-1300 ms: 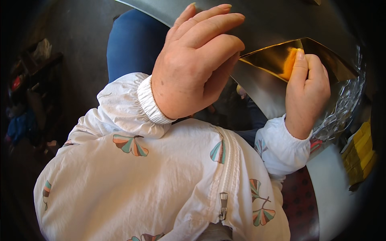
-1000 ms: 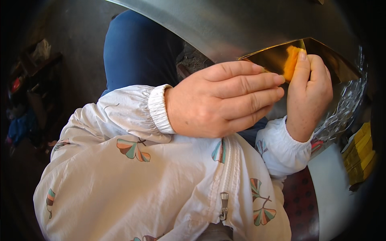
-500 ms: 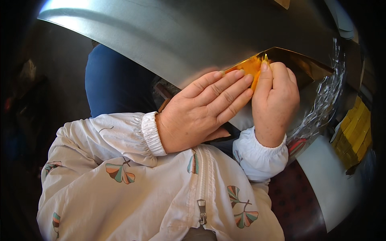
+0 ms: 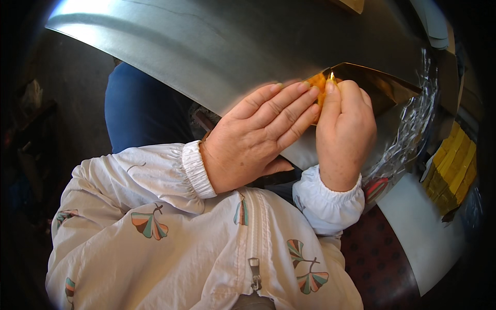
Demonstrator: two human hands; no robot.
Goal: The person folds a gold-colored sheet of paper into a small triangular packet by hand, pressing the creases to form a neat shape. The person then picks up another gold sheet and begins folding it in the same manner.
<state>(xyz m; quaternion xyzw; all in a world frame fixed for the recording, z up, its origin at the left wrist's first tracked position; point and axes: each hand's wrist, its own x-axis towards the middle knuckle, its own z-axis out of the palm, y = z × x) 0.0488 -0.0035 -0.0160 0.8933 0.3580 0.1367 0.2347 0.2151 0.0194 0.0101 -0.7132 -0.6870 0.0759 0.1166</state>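
A shiny gold foil sheet (image 4: 380,85) lies near the edge of a grey metal-looking tabletop (image 4: 206,44). My left hand (image 4: 261,132) is open and flat, fingers straight, its fingertips over the foil's left part. Close beside those fingertips, my right hand (image 4: 346,126) is closed, with thumb and forefinger pinching a folded-up part of the foil. A small bright gold tip sticks out above the pinch. The rest of the foil under both hands is hidden.
Crinkled silver strips (image 4: 411,132) hang at the right, by a red object (image 4: 375,188). Farther right is a yellow-gold layered bundle (image 4: 452,165). A white panel (image 4: 421,222) and a dark red patterned surface (image 4: 377,250) lie at lower right. A tan piece (image 4: 353,4) sits at the far edge.
My left hand has slid slightly forward over the foil, so less gold shows left of the pinch. My right hand keeps its pinch. The view has shifted a little.
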